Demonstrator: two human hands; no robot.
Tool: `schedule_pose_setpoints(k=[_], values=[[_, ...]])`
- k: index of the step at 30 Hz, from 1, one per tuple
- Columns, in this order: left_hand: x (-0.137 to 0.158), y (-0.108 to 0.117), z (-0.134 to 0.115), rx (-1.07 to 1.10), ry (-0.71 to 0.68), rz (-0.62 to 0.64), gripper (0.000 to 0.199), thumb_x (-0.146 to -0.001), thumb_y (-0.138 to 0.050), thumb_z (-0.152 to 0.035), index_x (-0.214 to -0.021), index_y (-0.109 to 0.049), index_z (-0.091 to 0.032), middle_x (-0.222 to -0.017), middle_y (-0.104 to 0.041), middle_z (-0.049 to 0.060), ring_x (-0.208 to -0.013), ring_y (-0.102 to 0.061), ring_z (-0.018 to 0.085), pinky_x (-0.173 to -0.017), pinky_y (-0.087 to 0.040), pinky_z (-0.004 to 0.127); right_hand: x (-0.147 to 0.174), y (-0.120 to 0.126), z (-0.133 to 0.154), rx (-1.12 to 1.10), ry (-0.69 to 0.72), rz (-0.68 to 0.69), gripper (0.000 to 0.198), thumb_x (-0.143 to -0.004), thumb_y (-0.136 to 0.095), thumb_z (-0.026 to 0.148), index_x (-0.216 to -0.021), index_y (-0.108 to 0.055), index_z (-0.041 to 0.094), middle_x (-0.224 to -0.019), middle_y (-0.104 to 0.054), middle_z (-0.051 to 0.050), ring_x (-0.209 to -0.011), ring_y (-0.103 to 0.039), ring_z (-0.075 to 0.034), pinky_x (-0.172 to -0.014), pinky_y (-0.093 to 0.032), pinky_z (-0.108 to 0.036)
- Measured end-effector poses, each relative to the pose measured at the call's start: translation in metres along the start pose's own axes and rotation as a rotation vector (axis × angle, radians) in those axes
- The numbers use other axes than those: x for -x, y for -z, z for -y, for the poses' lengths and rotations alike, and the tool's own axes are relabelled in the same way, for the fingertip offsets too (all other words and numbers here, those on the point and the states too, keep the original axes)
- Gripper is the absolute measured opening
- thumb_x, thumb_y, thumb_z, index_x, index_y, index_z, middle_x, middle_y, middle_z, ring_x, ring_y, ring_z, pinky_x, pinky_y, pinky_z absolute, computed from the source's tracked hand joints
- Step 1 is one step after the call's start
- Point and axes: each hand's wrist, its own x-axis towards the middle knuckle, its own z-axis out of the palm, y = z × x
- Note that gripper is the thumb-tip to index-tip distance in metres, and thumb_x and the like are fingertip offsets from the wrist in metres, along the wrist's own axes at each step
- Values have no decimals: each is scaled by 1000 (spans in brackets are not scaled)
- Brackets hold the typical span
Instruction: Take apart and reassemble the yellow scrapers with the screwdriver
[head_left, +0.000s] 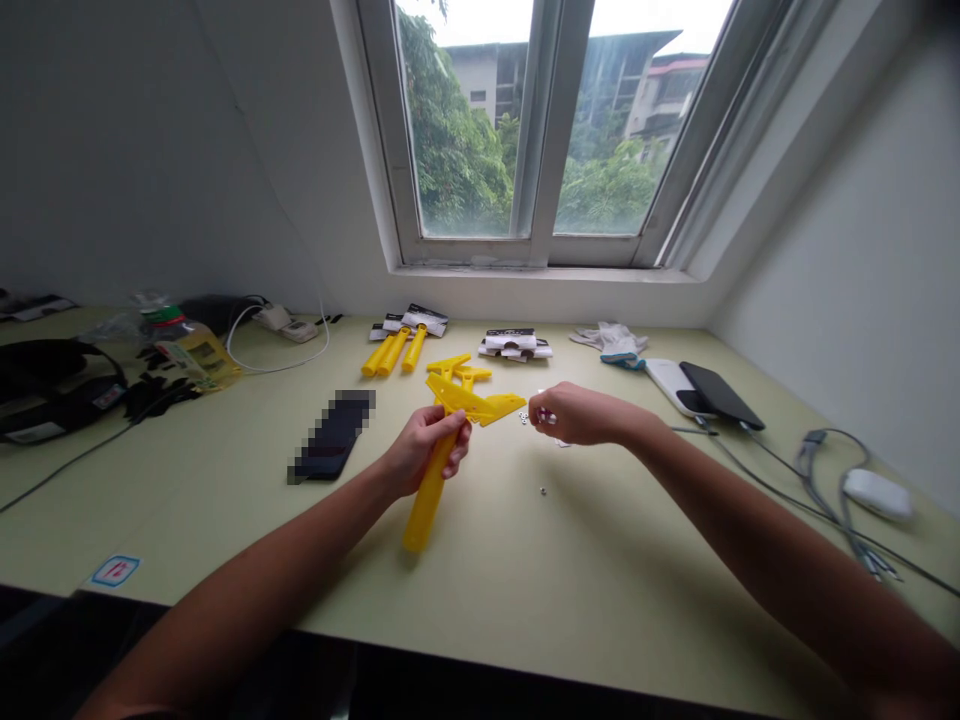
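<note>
My left hand is wrapped round the handle of a yellow plastic T-shaped tool. Its wide, wing-like head points up and to the right, and the handle slants down toward the desk's front. To the right of that head, my right hand is closed with its fingertips pinched together, low over the desk. What sits in the pinch, if anything, is too small to make out. Beside those fingertips lie several small metal bits, and a single small metal piece rests nearer to me. Loose yellow plastic heads lie just behind the tool.
Yellow handles with cards and a stack of printed cards are at the back. A dark phone lies left. Gloves, a black power bank and cables occupy the right. Headphones and a bottle are far left.
</note>
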Motion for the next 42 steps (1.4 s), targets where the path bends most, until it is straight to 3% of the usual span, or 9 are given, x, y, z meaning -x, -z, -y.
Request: schedule_pose_setpoints(k=[5, 9, 14, 18, 23, 27, 34, 42], values=[[-1, 0, 2, 9, 7, 4, 28, -81, -70, -38, -75, -58, -13, -67, -54, 0, -45, -45, 5, -34, -36, 16, 30, -16, 14, -144, 73, 126, 20, -80, -64, 39, -93, -67, 24, -84, -68, -3, -72, -60, -17, -62, -40, -25], [-1, 0, 2, -2, 12, 4, 28, -82, -69, -38, -75, -57, -13, -66, -53, 0, -45, -44, 5, -34, -36, 16, 29, -30, 23, -121, 130, 129, 14, -82, -60, 31, -89, -68, 21, -84, -68, -5, -73, -60, -16, -65, -41, -26], [0, -1, 0, -10, 15, 4, 29, -81, -69, -38, -74, -57, -13, -66, -53, 0, -45, -44, 5, -35, -36, 16, 16, -28, 22, -87, 87, 138, 11, -81, -57, 22, -83, -68, 19, -81, -67, -6, -70, -58, -16, -64, -39, -26], [0, -2, 0, -11, 12, 0, 30, -80, -70, -39, -75, -57, -13, -66, -53, 0, -45, -44, 5, -35, -36, 16, 15, -21, 16, -108, 58, 122, 11, -81, -58, 23, -85, -68, 19, -82, -67, -6, -72, -59, -16, -66, -39, -26], [0, -2, 1, -12, 10, -4, 31, -79, -71, -40, -75, -58, -12, -65, -53, 0, -45, -44, 5, -34, -36, 15, 25, -23, 16, -182, 133, 165, 16, -78, -64, 32, -91, -68, 23, -83, -68, -3, -72, -60, -15, -64, -40, -25], [0, -2, 1, -18, 21, 0, 30, -80, -70, -39, -75, -58, -13, -66, -53, 0, -45, -45, 5, -35, -37, 16, 26, -30, 19, -150, 140, 211, 11, -79, -61, 26, -85, -68, 21, -80, -68, -4, -68, -59, -15, -62, -39, -25], [0, -3, 2, -9, 16, -17, 32, -79, -71, -41, -74, -57, -13, -67, -51, 0, -46, -43, 5, -34, -36, 15, 4, -21, 7, -9, 6, 109, 15, -82, -54, 21, -85, -68, 20, -79, -67, -6, -65, -55, -15, -57, -34, -25], [0, -4, 2, -13, 23, -21, 33, -79, -71, -42, -74, -57, -13, -67, -51, 0, -46, -43, 5, -34, -36, 15, -21, -17, -9, 32, -43, 41, 14, -80, -55, 20, -80, -70, 18, -75, -67, -8, -68, -58, -17, -57, -35, -25]])
